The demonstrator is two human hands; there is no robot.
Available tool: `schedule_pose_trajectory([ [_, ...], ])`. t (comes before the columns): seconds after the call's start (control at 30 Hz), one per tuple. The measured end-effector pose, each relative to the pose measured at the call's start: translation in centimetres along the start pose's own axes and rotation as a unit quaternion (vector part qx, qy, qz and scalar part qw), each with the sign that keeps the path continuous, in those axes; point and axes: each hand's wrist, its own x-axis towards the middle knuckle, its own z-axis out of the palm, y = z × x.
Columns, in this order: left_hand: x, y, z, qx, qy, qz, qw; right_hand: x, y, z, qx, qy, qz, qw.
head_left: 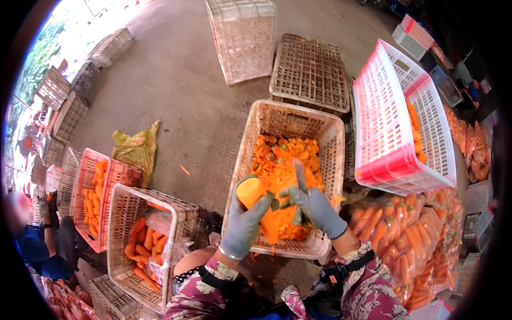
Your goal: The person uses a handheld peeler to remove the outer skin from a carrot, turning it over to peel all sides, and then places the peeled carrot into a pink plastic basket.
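Note:
My left hand, in a grey glove, is wrapped round a thick orange carrot, its broad end up and its narrower part showing below my fingers. My right hand, also gloved in grey, is closed on a knife whose blade points up and away from me. The handle is mostly hidden by the fingers. Both hands are over the near part of a worn plastic crate. Inside it lies a heap of orange carrot scraps, several with greenish tops.
Clear bags of carrots lie at my right, below a white and pink crate holding carrots. A crate with carrots stands at my left. Beyond are an upturned crate and a yellow cloth. Another person sits far left.

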Motion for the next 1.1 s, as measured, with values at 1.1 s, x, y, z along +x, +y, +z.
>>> schedule_pose_trajectory([
  [1.1, -1.2, 0.3, -0.4, 0.302, -0.009, -0.03, 0.953, -1.5, -2.4, -2.7, 0.307, -0.099, -0.121, 0.939],
])
